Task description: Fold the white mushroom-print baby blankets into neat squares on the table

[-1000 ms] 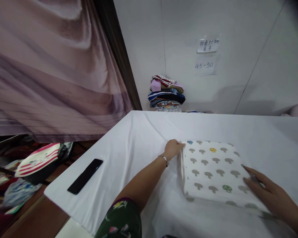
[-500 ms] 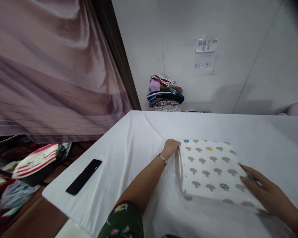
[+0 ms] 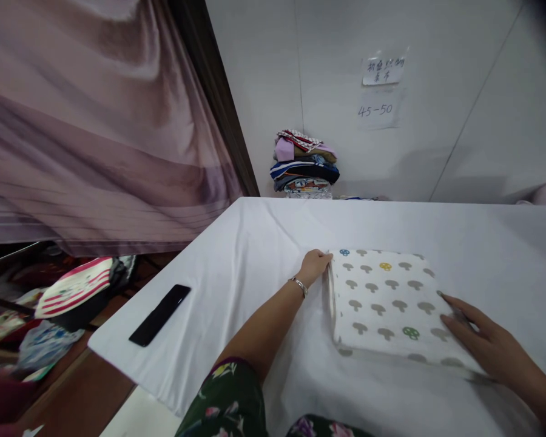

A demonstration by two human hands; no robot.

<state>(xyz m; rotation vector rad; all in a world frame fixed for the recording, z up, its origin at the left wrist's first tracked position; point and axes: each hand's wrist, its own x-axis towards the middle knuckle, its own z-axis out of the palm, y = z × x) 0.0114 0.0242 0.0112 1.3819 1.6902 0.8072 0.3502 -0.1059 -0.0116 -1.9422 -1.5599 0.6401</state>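
A folded white cloth (image 3: 373, 298) printed with grey mushrooms, and a few blue, yellow and green ones, lies flat on the table. At its far left corner, my left hand (image 3: 316, 265) is closed, pinching the edge between thumb and fingers. My right hand (image 3: 486, 337) is at the right edge, with the thumb over the top layer and the other fingers along the side. The undersides of those fingers are hidden. Several layers show along the cloth's left side.
A white sheet covers the table (image 3: 264, 243). A black phone (image 3: 160, 315) rests on its left part. Beyond the far edge stands a stack of folded fabrics (image 3: 306, 164) against the wall. A pink curtain (image 3: 95, 121) hangs at left, above a striped bag (image 3: 77, 286) and plastic bags.
The view has tilted and shifted slightly, so the table appears a little higher. Both hands keep their places on the cloth, which looks unchanged.
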